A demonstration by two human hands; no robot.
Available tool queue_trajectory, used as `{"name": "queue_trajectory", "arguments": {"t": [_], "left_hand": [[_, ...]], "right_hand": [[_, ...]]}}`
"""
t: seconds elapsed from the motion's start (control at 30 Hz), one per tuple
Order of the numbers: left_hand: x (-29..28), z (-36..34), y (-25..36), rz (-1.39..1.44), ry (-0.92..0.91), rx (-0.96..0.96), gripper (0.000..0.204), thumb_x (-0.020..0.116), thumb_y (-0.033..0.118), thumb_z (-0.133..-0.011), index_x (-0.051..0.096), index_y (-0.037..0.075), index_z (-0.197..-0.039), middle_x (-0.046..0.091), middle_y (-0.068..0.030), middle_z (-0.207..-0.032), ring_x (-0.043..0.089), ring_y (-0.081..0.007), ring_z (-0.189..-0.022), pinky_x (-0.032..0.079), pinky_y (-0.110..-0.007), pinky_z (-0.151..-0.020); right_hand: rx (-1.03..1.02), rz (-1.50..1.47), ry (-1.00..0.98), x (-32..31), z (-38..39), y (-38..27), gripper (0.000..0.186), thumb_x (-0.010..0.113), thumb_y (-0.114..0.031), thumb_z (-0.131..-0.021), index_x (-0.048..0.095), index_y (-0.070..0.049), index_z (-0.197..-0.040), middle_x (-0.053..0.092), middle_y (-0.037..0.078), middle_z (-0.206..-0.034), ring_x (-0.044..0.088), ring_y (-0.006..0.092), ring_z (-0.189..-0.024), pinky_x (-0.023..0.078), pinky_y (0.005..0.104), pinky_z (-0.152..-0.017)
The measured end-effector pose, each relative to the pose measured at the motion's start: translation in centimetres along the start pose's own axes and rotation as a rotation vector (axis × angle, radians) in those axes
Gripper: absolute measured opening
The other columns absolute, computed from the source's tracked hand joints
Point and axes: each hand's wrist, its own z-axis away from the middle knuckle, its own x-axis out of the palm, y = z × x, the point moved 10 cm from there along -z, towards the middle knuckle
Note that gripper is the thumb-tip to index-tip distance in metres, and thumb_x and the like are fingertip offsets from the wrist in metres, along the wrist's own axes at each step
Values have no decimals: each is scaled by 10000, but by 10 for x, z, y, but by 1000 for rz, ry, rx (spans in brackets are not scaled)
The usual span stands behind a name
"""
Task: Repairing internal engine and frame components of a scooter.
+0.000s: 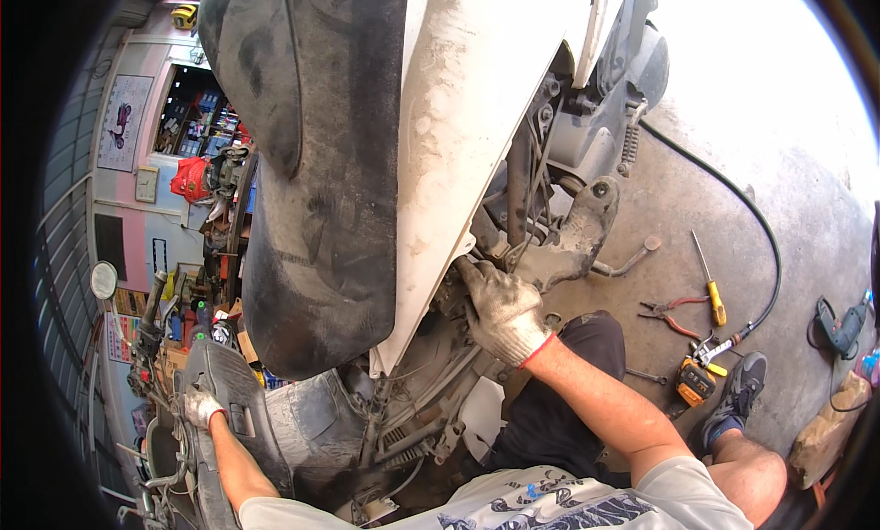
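A motor scooter with a long black seat (330, 200) and a dusty white side panel (449, 117) fills the middle. My right hand (504, 314), in a soiled white knit glove, reaches under the panel's lower edge beside the exposed frame and engine parts (527, 209). Its fingers are bent inward, and their tips are partly hidden among dark parts. My left hand (200, 407), also gloved, is curled over the edge of the dark front leg shield (240, 392), near the handlebar. A grey crankcase cover (582, 241) lies beyond my right hand.
On the concrete right of me lie a yellow-handled screwdriver (715, 301), red-handled pliers (674, 315), a wrench (646, 376) and an orange-black power tool (697, 383). A black hose (765, 214) curves past them. A teal drill (841, 326) lies farther right. Cluttered shelves (197, 117) stand left.
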Motion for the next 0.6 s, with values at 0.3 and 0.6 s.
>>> {"name": "queue_trajectory", "arguments": {"t": [0.3,0.6], "left_hand": [[-5,4,1,37,84,23,363,536,372,-880,614,118,-1128,648,-171,-1085,644,-360,-958,521,-467,-790],[3,-4,15,-71,214,50,514,424,451,-938,461,166,-1365,487,-180,-1363,492,-374,-1226,423,-495,-982]], "right_hand": [[25,1,-18,7,2,5,591,595,-132,-769,444,-38,-1333,593,190,-1055,640,350,-884,537,437,-745],[-103,147,75,16,8,-2,615,527,-188,-792,428,-3,-1371,606,184,-1059,651,273,-795,511,400,-587]]}}
